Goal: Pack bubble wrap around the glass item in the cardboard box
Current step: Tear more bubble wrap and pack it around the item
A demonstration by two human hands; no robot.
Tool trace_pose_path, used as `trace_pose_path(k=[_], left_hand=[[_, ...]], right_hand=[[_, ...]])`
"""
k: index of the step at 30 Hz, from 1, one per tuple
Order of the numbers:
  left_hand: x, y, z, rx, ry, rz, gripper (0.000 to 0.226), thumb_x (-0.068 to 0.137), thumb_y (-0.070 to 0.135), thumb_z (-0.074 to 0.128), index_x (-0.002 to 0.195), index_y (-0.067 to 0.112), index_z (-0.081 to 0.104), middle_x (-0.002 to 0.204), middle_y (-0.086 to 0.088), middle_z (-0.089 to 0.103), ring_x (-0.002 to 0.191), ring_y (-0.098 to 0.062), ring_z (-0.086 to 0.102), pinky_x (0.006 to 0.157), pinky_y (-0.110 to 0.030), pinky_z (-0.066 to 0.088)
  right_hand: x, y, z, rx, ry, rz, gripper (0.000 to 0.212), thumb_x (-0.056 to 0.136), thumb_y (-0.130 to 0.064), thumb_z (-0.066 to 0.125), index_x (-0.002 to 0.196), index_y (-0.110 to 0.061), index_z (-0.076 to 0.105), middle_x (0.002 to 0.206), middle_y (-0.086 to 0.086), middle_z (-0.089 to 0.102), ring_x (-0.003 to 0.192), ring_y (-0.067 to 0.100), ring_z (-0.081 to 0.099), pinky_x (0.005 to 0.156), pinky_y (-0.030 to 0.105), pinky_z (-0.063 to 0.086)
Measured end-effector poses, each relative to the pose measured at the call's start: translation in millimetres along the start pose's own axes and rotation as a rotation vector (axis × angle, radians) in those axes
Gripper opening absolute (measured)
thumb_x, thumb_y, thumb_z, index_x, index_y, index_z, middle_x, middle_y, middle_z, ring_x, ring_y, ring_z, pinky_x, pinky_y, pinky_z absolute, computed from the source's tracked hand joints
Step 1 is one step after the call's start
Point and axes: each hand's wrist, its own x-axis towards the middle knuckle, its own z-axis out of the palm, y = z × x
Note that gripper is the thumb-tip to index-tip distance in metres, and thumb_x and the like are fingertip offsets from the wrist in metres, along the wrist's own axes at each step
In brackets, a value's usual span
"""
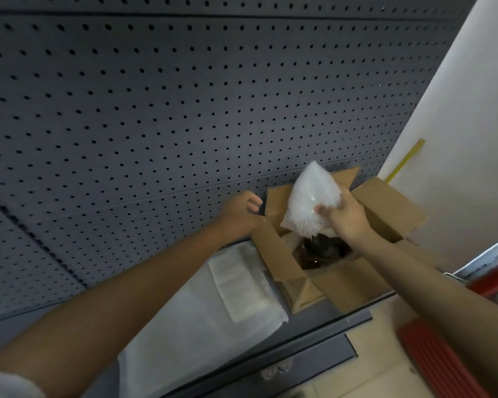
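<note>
An open cardboard box (339, 280) stands on a grey shelf, its flaps spread outward. Deep inside it a dark glass item (321, 249) shows, partly hidden. My right hand (347, 215) grips a bunched piece of white bubble wrap (311, 201) and holds it over the box opening, just above the glass item. My left hand (240, 214) holds the box's left flap (273, 248) at its far corner, fingers curled over the edge.
More bubble wrap sheets (242, 280) lie on the shelf (322, 323) left of the box. A grey pegboard wall (156, 110) rises behind. A white wall (457, 139) and red objects (440, 357) stand to the right; tiled floor lies below.
</note>
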Motion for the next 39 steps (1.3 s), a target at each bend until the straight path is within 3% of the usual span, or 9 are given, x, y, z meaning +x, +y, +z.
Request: trace_pose_path(k=[5,10,14,17,22,31,33,37,39], left_hand=[[28.1,15.2,35.3,0.355,-0.042,0.0,0.026,0.089,0.018,0.064,0.114,0.015,0.058,0.111,0.001,0.059,0.1,-0.014,0.056,0.075,-0.021,0.039],[41.6,23.1,65.4,0.639,-0.051,-0.154,0.027,0.089,0.028,0.062,0.116,0.024,0.058,0.121,0.003,0.057,0.101,-0.015,0.056,0.079,-0.024,0.044],[43.0,27.4,81.3,0.795,-0.05,-0.266,0.028,0.089,0.029,0.059,0.116,0.024,0.058,0.121,-0.001,0.056,0.104,-0.018,0.056,0.093,-0.034,0.047],[41.0,27.5,90.3,0.9,-0.048,-0.293,0.028,0.091,0.028,0.054,0.118,0.022,0.057,0.12,-0.003,0.054,0.106,-0.023,0.055,0.097,-0.038,0.041],[38.0,25.5,96.8,0.914,-0.02,-0.306,0.03,0.093,0.021,0.049,0.122,0.019,0.056,0.121,-0.006,0.053,0.11,-0.025,0.051,0.097,-0.038,0.042],[34.8,24.1,93.9,0.925,-0.02,-0.307,0.037,0.092,0.025,0.053,0.128,0.015,0.052,0.127,-0.009,0.05,0.117,-0.028,0.048,0.103,-0.041,0.04],[34.3,20.4,95.7,0.897,-0.038,-0.318,0.039,0.093,0.028,0.051,0.129,0.014,0.05,0.129,-0.01,0.048,0.119,-0.029,0.045,0.103,-0.043,0.04],[32.5,11.3,100.9,0.874,-0.069,-0.309,0.037,0.094,0.034,0.046,0.126,0.016,0.05,0.129,-0.011,0.044,0.118,-0.032,0.045,0.1,-0.045,0.039],[31.6,7.9,103.4,0.89,-0.094,-0.299,0.04,0.092,0.036,0.049,0.128,0.019,0.05,0.131,-0.01,0.041,0.119,-0.033,0.044,0.1,-0.045,0.039]], right_hand=[[32.6,30.2,-21.2,-0.232,-0.304,0.045,0.025,0.094,-0.014,0.058,0.113,0.001,0.061,0.104,0.011,0.065,0.099,0.027,0.062,0.083,0.036,0.05],[66.1,59.5,-18.1,-0.436,-0.584,0.112,0.011,0.093,-0.022,0.056,0.084,-0.017,0.054,0.085,-0.002,0.055,0.099,0.024,0.062,0.084,0.034,0.049],[78.2,67.6,-9.3,-0.491,-0.776,0.13,0.029,0.091,-0.02,0.059,0.118,-0.009,0.058,0.11,0.01,0.063,0.094,0.023,0.06,0.064,0.023,0.046],[81.8,68.8,-1.3,-0.568,-0.837,0.09,0.018,0.088,-0.017,0.064,0.104,-0.016,0.057,0.103,0.007,0.063,0.086,0.019,0.06,0.067,0.028,0.049],[84.1,67.7,14.1,-0.739,-0.973,0.005,0.056,0.08,-0.018,0.075,0.13,-0.01,0.052,0.111,0.009,0.067,0.099,0.023,0.065,0.084,0.034,0.056],[86.3,62.6,35.3,-0.54,-0.946,0.336,0.03,0.092,-0.018,0.061,0.114,0.002,0.059,0.091,0.011,0.07,0.061,0.015,0.065,0.038,0.017,0.049],[87.2,63.6,43.4,-0.469,-0.95,0.408,0.035,0.093,-0.018,0.06,0.119,0.004,0.056,0.1,0.018,0.071,0.068,0.021,0.07,0.047,0.021,0.055],[93.2,66.6,61.7,-0.474,-0.868,0.408,0.022,0.094,-0.02,0.059,0.083,-0.001,0.059,0.074,0.011,0.066,0.059,0.016,0.064,0.04,0.01,0.047],[93.6,74.5,69.3,-0.469,-0.861,0.345,0.026,0.094,-0.024,0.057,0.091,0.0,0.065,0.088,0.014,0.07,0.077,0.022,0.069,0.067,0.021,0.059]])
